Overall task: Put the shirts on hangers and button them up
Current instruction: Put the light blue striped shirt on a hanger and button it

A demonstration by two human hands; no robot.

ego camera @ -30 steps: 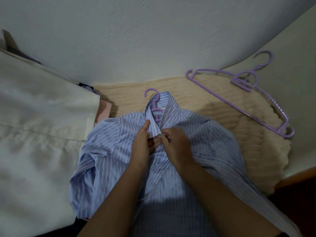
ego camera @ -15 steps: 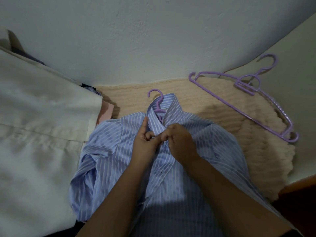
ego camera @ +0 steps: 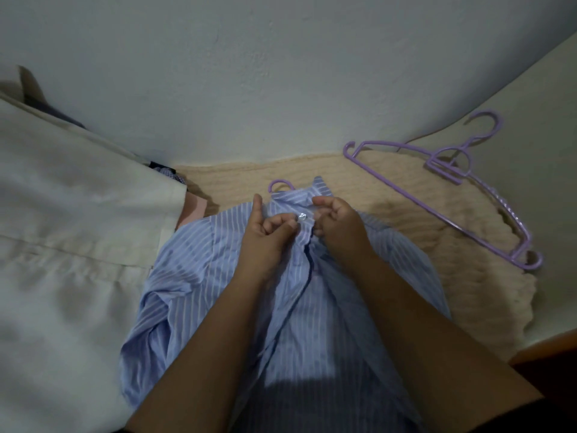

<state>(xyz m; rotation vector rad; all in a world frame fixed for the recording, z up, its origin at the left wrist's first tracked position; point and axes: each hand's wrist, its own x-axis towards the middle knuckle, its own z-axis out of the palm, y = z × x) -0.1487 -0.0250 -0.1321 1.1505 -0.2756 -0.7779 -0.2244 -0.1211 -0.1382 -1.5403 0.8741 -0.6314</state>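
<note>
— Where on the scene sit the hands?

— Both at the neck of a blue striped shirt (ego camera: 218, 276), spread front-up on a cream knitted blanket (ego camera: 437, 245). Left hand (ego camera: 265, 235) on one side of the collar (ego camera: 299, 198), right hand (ego camera: 338, 223) on the other, knuckles facing each other.

— And the fingers?

— Left: curled, thumb and bent fingers pinching the placket edge, forefinger pointing straight up beside the collar. Right: curled tight, pinching the opposite edge of the collar band. Between the two sets of fingertips, a small shiny button (ego camera: 302, 217), lying flat against the fabric; impossible to tell whether fully through its hole.

— Below the fingers?

— Shirt front gaping slightly along the placket, remaining buttons hidden by the forearms.

— Any hanger?

— Just beyond the fingertips, a purple hook (ego camera: 278, 184) poking out of the collar, the rest of that hanger hidden inside the shirt. Well off to the right of the right hand, two more purple hangers (ego camera: 452, 170) lying overlapped on the blanket's far edge.

— To the left of the left hand?

— Pale beige cloth (ego camera: 71, 229), large and folded, overlapping a pink scrap (ego camera: 193, 210) near the shirt's shoulder. White wall (ego camera: 281, 73) behind everything.
</note>
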